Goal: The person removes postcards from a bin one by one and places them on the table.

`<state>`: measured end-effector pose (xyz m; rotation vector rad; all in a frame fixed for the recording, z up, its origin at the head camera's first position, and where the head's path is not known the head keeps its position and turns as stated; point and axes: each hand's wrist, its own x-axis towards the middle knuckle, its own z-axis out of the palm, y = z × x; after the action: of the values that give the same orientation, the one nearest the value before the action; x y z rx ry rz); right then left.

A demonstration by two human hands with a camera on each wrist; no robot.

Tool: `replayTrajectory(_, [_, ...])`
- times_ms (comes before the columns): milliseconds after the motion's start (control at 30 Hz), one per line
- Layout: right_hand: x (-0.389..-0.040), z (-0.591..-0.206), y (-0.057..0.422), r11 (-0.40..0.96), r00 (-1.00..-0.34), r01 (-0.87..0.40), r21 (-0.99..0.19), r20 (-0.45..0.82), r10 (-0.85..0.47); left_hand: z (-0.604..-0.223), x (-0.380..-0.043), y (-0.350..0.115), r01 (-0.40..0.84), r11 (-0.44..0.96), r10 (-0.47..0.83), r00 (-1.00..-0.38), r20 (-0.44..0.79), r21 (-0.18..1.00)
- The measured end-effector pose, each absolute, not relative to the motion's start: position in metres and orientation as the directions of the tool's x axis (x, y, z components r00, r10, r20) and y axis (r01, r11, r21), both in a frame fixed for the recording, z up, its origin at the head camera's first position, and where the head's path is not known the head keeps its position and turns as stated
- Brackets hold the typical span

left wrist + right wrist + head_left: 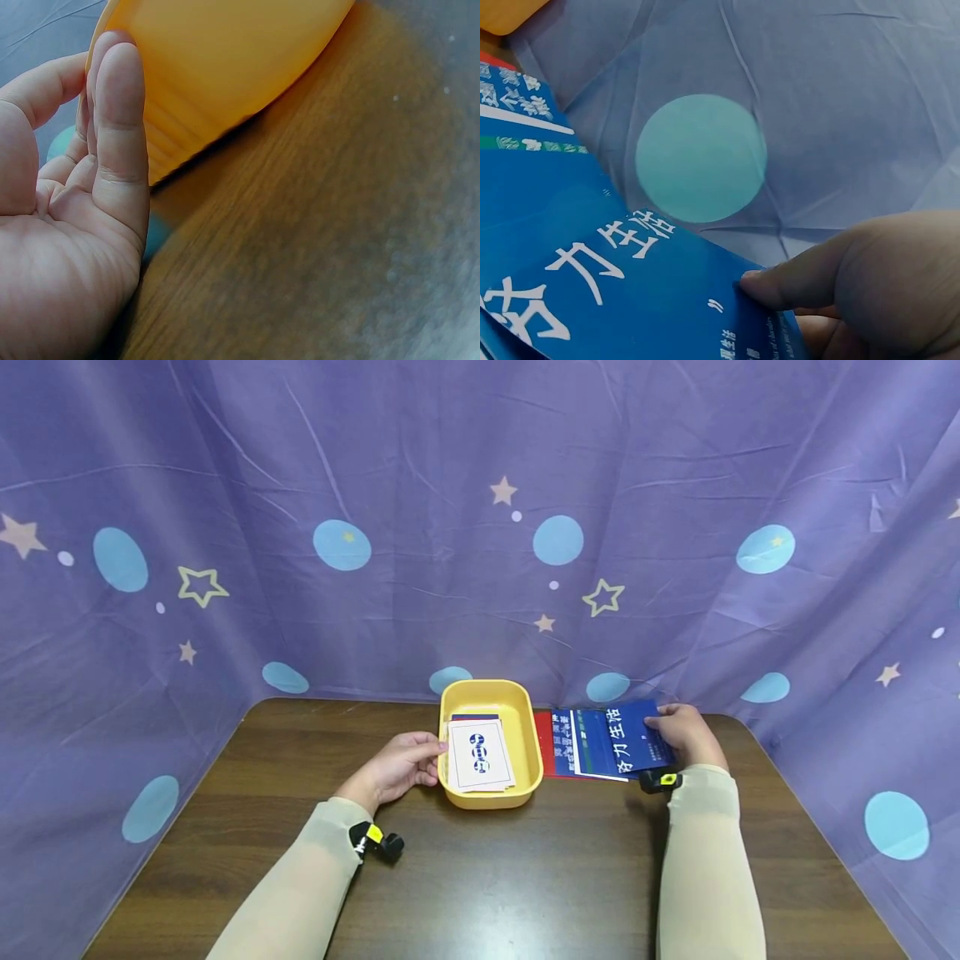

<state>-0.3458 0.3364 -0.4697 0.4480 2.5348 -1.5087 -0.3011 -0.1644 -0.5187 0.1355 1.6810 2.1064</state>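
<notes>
My left hand (405, 767) grips the left rim of a yellow plastic basket (530, 727), thumb over the edge and fingers against the outer wall. Inside the basket lies a stack of cards (491, 768), a white one with a blue printed design on top. To the right, my right hand (686, 732) pinches the right edge of a blue card (660, 277) with white lettering, thumb on its face. That blue card overlaps a fanned row of other cards, among them a blue card with a green stripe (592, 739) and a red card (545, 743) nearest the basket.
All of this sits near the back edge of a brown wooden table (480, 877). Behind it hangs a purple curtain (420, 485) with stars and light blue dots, close to the basket and cards. Each wrist wears a black strap mount (378, 839).
</notes>
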Motion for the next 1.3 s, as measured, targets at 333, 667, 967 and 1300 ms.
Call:
replayTrajectory(333, [-0.35, -0.476, 0.336, 0.602, -0.942, 0.333, -0.726, -0.278, 0.187, -0.52, -0.304, -0.165, -0.264, -0.168, 0.401, -0.898, -0.179, 0.95])
replayTrajectory(667, [-0.344, -0.478, 0.333, 0.695, -0.939, 0.34, -0.634, -0.273, 0.21, -0.516, -0.302, -0.165, -0.276, -0.174, 0.41, -0.893, -0.185, 0.945])
replayTrajectory(967, [-0.342, -0.48, 0.327, 0.778, -0.95, 0.309, -0.547, -0.213, 0.228, -0.515, -0.301, -0.165, -0.275, -0.174, 0.418, -0.89, -0.182, 0.946])
replayTrajectory(1300, [-0.343, -0.483, 0.328, 0.764, -0.943, 0.331, -0.554, -0.225, 0.245, -0.515, -0.3, -0.165, -0.278, -0.169, 0.418, -0.889, -0.187, 0.946])
